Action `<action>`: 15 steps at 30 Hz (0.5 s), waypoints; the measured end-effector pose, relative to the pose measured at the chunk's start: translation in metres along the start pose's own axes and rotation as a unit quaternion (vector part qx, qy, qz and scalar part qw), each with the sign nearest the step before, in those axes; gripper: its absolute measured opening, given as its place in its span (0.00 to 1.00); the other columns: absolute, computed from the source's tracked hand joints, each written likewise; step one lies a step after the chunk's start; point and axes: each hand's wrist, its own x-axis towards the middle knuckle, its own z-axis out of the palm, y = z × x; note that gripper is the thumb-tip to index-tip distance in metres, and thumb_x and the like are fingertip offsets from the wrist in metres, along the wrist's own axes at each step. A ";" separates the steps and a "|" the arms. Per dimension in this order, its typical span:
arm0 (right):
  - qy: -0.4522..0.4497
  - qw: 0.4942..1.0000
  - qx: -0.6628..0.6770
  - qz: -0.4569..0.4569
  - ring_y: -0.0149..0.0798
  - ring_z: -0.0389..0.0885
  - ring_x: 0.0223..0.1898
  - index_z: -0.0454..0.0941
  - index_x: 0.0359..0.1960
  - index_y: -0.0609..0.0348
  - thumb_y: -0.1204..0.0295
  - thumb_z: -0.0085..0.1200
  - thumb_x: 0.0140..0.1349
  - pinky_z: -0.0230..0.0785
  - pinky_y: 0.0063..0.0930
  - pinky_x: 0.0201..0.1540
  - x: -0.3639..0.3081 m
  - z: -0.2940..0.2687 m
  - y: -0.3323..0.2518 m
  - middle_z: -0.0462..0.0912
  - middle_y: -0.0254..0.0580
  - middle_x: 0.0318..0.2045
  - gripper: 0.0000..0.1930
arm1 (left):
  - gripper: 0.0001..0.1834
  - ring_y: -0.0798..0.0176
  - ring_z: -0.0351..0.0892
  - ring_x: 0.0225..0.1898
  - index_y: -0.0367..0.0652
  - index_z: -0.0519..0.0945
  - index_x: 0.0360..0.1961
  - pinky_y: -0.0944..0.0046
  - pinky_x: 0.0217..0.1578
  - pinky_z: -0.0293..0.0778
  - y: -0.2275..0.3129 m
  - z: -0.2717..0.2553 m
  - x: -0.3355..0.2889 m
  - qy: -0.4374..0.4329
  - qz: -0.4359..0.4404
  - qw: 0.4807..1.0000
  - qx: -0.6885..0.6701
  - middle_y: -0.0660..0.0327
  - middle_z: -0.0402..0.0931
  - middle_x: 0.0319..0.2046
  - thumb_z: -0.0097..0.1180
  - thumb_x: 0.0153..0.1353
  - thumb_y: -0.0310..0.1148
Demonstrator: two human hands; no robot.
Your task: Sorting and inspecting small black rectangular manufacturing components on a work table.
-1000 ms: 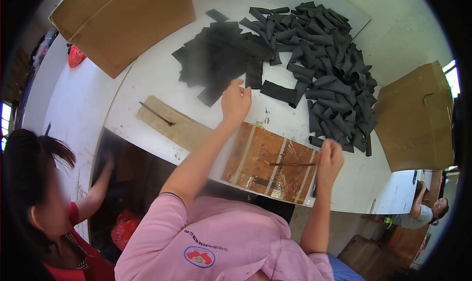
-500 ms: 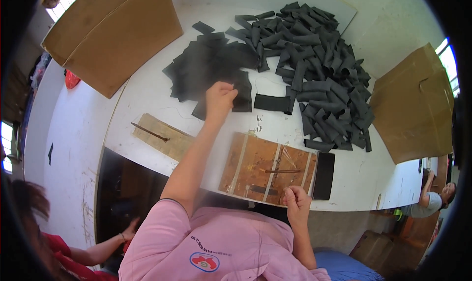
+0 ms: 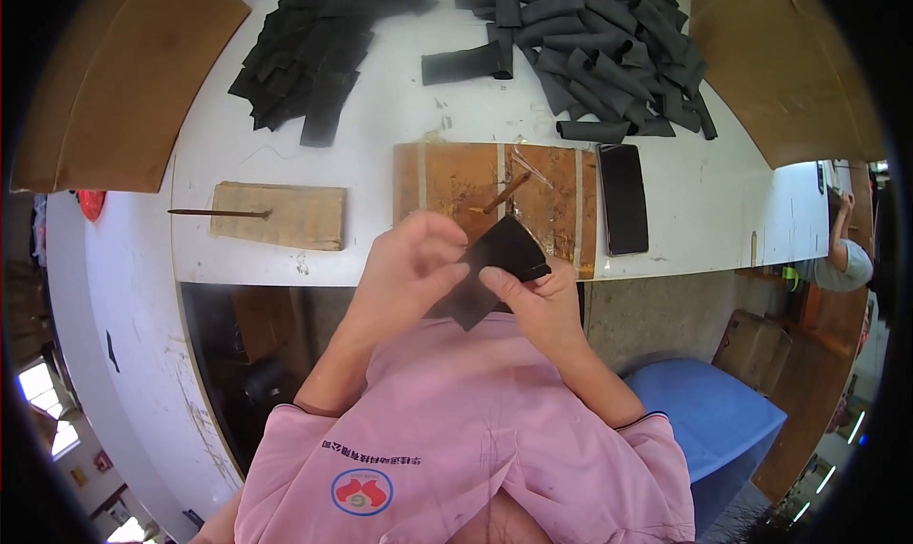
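Close in front of my body, a black fabric piece [image 3: 502, 244] is held tilted, a fold or open edge showing at its right end. My right hand [image 3: 544, 311] grips it with the thumb pressed on top. My left hand [image 3: 404, 273] is curled at its left edge, thumb against the cloth; the lower fingers are partly hidden. Just beyond lies a brown board [image 3: 447, 173] with pale tape strips and a thin dark brown stick [image 3: 506, 192]. A pile of flat black pieces [image 3: 309, 54] lies far left, and a heap of rolled black pieces [image 3: 609, 54] far right.
A single black piece [image 3: 461, 66] lies between the piles. Left of the board is a cardboard strip [image 3: 304, 230] with a dark spike; at right, a black phone-like slab [image 3: 624, 202]. Cardboard boxes [image 3: 124, 78] flank the table. A blue-covered object [image 3: 709, 411] stands lower right; another person [image 3: 842, 259] is beyond.
My left hand has come back from the flat pile to my body, and both hands now meet at a black piece. The view has shifted, and the stick on the board lies at a different angle.
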 end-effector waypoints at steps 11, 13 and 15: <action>0.194 0.859 -0.376 -0.287 0.39 0.69 0.18 0.72 0.18 0.64 0.83 0.57 0.37 0.60 0.28 0.19 0.007 -0.026 0.003 0.69 0.41 0.16 0.06 | 0.12 0.75 0.68 0.21 0.37 0.70 0.35 0.78 0.19 0.62 0.003 0.044 -0.001 0.097 0.022 0.990 -0.101 0.62 0.72 0.26 0.53 0.54 0.35; 0.188 0.824 -0.419 -0.333 0.41 0.70 0.20 0.72 0.19 0.64 0.86 0.54 0.30 0.61 0.29 0.20 0.010 -0.032 0.007 0.69 0.42 0.17 0.09 | 0.13 0.75 0.68 0.21 0.37 0.70 0.34 0.78 0.17 0.62 0.009 0.047 0.000 0.061 -0.038 0.989 -0.132 0.62 0.72 0.26 0.53 0.53 0.36; 0.185 0.815 -0.428 -0.344 0.41 0.70 0.21 0.72 0.19 0.64 0.86 0.52 0.28 0.61 0.30 0.21 0.012 -0.031 0.006 0.69 0.41 0.17 0.10 | 0.13 0.75 0.69 0.20 0.37 0.70 0.33 0.78 0.16 0.61 0.009 0.048 0.003 0.052 -0.037 0.989 -0.130 0.62 0.72 0.25 0.53 0.53 0.36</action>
